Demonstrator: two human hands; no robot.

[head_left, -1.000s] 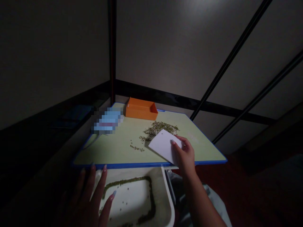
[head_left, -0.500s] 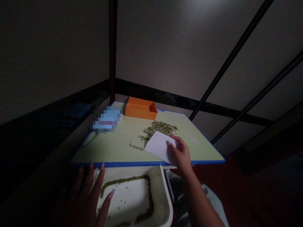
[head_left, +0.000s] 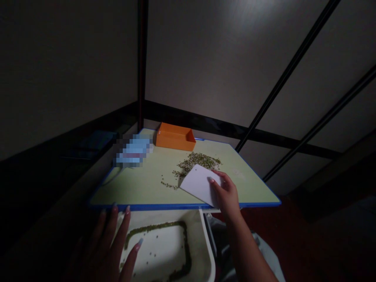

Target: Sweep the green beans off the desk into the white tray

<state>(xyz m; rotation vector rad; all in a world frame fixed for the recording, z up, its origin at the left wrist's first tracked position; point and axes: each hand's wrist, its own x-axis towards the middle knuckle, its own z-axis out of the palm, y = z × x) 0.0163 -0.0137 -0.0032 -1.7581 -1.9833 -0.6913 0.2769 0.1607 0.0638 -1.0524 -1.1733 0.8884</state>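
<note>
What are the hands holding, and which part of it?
The right hand pinches the white card by its right side, thumb on top. The left hand holds nothing visible.

dim scene, soft glare on the upper wall (head_left: 255, 13), dark edges, slight blur, pixelated patch at left

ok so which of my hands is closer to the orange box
Your right. The right hand is over the table's near edge, below the orange box in view; the left is farther off, by the white tub.

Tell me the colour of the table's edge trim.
Blue edge trim, clearest along the near side in the head view.
</note>
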